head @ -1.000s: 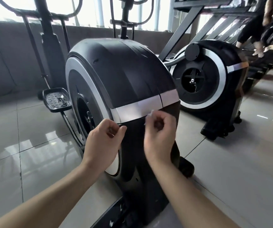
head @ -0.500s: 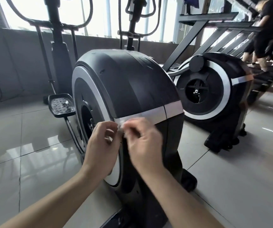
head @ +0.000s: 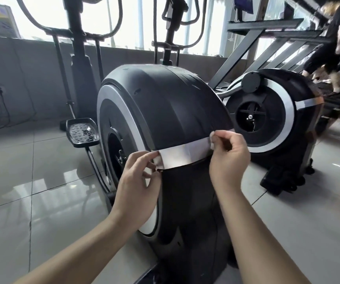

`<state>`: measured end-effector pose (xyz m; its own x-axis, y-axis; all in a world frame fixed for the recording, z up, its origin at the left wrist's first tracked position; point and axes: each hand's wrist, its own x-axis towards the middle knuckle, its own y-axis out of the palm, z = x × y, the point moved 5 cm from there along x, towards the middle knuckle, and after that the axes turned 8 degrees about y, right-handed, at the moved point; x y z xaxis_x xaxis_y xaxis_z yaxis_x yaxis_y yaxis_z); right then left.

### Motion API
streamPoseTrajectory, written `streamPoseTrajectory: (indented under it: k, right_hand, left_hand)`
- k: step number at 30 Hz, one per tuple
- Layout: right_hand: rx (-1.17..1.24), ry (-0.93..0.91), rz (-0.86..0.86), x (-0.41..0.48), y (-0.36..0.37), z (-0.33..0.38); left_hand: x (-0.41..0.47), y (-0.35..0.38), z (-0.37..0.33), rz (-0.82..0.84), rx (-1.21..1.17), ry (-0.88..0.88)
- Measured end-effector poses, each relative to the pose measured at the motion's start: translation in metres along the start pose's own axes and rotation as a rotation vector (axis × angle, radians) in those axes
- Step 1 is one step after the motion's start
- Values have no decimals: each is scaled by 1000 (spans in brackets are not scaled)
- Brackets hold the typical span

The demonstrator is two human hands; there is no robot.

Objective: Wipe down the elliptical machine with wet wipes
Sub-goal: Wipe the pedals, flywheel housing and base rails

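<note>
Gym, glossy grey tile floor (head: pixel 42 181), bright windows behind. Right hand (head: pixel 229 158): thumb and forefinger pinched on a small white wet wipe (head: pixel 212 137), pressed at the right end of the silver band (head: pixel 183 154) across the elliptical's black flywheel housing (head: pixel 175 103). Left hand (head: pixel 138 187): fingers curled at the band's left end, tips touching its edge; unclear whether gripping anything. Band's long axis left to right, slightly rising toward the right, spanning between the two hands. Judged: mid-wipe of the band, remainder lying leftward of the wipe; right hand the one to carry it. Farther out: pedal (head: pixel 83 132) at far left, second elliptical (head: pixel 267 111) to the right
</note>
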<state>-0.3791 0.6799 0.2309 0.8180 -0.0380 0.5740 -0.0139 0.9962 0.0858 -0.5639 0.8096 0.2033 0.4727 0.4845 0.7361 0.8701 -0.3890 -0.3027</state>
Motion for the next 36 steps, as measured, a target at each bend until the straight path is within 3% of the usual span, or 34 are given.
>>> streamPoseTrajectory:
  k: [3,7,9,12,16,22,24,30,36]
  right_hand:
    - [-39,-139,17,-33,12,19]
    - [-126,-430,304,-89,31,45]
    - [-178,-503,350,-92,31,44]
    - [-174,-455,198,-57,16,29]
    - [-94,-176,38,-27,-1,10]
    - [-92,-437,253,-71,15,36]
    - [-90,-360,199,-48,7,22]
    - [-8,97,-28,35,-12,-26]
    - [-90,245,-68,63,-11,-56]
  left_hand:
    - [-1,2,-2,-22,19,10]
    - [-4,8,-5,-46,18,28]
    - [-6,11,-3,-40,14,30]
    - [-5,13,0,-43,6,25]
    - [-7,14,3,-49,-4,41]
    - [-12,23,7,-60,33,32]
    - [-13,25,7,-64,24,17]
    - [-14,23,7,-53,42,17]
    - [-16,23,6,-30,35,-6]
